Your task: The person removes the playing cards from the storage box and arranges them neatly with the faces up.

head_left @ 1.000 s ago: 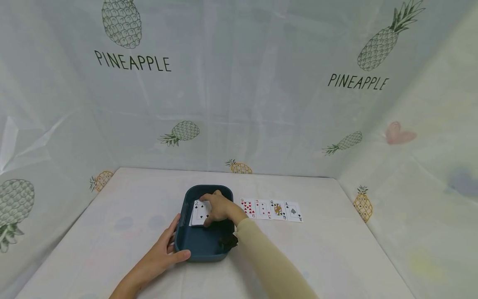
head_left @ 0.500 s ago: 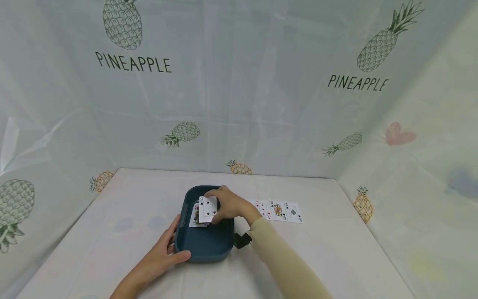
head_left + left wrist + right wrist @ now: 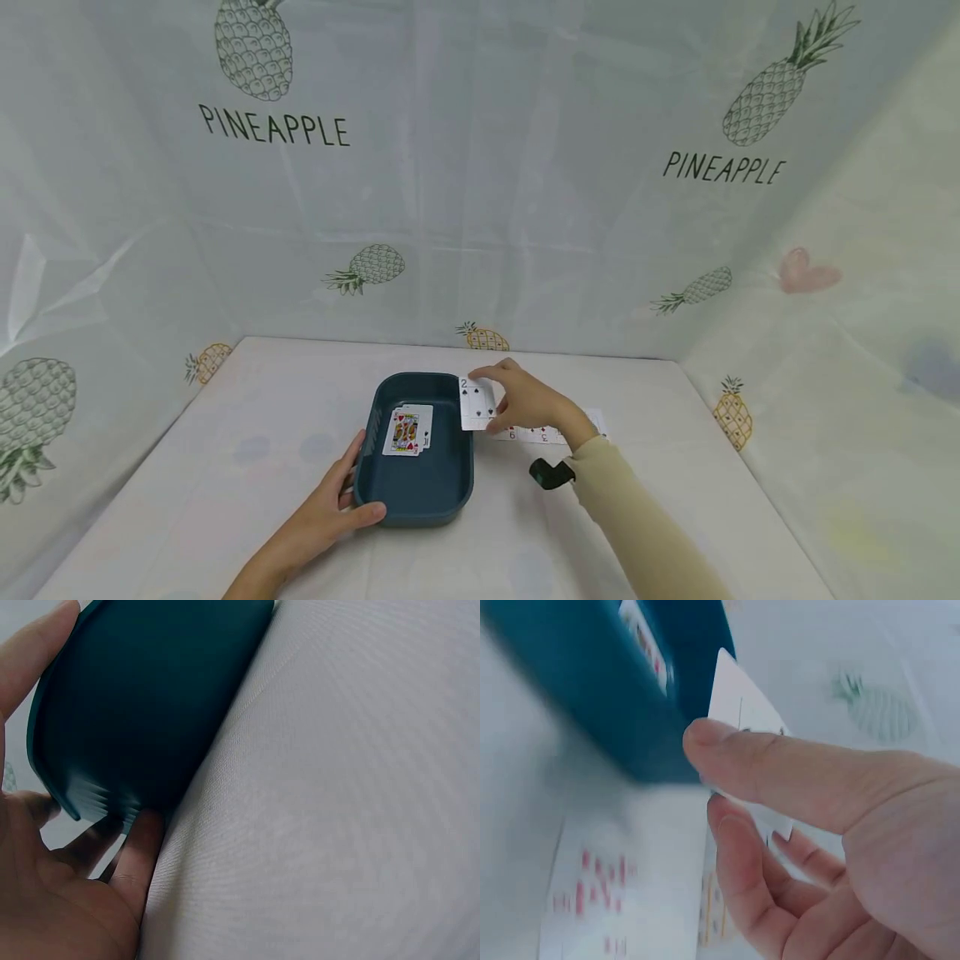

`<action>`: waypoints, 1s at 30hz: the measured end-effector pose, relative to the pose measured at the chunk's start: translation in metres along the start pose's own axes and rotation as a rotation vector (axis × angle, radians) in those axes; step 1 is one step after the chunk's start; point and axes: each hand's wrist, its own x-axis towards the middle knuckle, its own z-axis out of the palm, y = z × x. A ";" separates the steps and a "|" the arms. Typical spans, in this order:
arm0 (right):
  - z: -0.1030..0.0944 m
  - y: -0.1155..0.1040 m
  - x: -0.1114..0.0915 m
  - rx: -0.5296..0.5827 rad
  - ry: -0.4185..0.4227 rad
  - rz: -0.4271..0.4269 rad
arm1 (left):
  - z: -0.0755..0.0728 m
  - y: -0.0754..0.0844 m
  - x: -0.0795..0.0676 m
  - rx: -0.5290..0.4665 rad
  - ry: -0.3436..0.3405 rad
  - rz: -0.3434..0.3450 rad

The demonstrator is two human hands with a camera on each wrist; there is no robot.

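Along the left side of a blue tray (image 3: 412, 492), the left hand (image 3: 333, 502) rests with thumb and fingers spread against it. Inside lie overlapping cards (image 3: 406, 432), a king showing; at the right rim is a 2 (image 3: 474, 404), pinched by the right hand (image 3: 531, 397), which partly hides a card row (image 3: 534, 435) on the table (image 3: 491, 554).

Hiding much of the card row (image 3: 532, 434) behind the right hand (image 3: 531, 398), and most of the lower card (image 3: 427, 418) under the face card (image 3: 404, 434). Blurring the red pips (image 3: 600, 881) in the right wrist view. Cutting off the tray (image 3: 150, 690) at the left wrist view's top edge.
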 end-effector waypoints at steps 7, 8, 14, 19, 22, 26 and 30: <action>-0.036 0.051 -0.029 -0.014 0.038 0.068 | -0.001 -0.001 -0.001 -0.002 -0.008 -0.004; -0.041 0.058 -0.034 -0.015 0.040 0.075 | -0.001 -0.001 -0.001 0.000 -0.007 -0.004; -0.063 0.100 -0.060 -0.039 0.038 0.117 | -0.001 0.000 0.000 0.002 -0.009 0.005; -0.071 0.132 -0.079 -0.057 0.031 0.161 | -0.001 0.001 -0.001 0.000 -0.012 0.005; -0.072 0.149 -0.087 -0.064 0.023 0.182 | -0.001 0.000 -0.001 -0.004 -0.013 0.002; -0.075 0.168 -0.095 -0.090 0.015 0.192 | -0.001 -0.001 0.000 -0.021 -0.021 0.008; -0.078 0.184 -0.101 -0.115 0.003 0.224 | -0.001 -0.002 0.000 -0.021 -0.022 0.014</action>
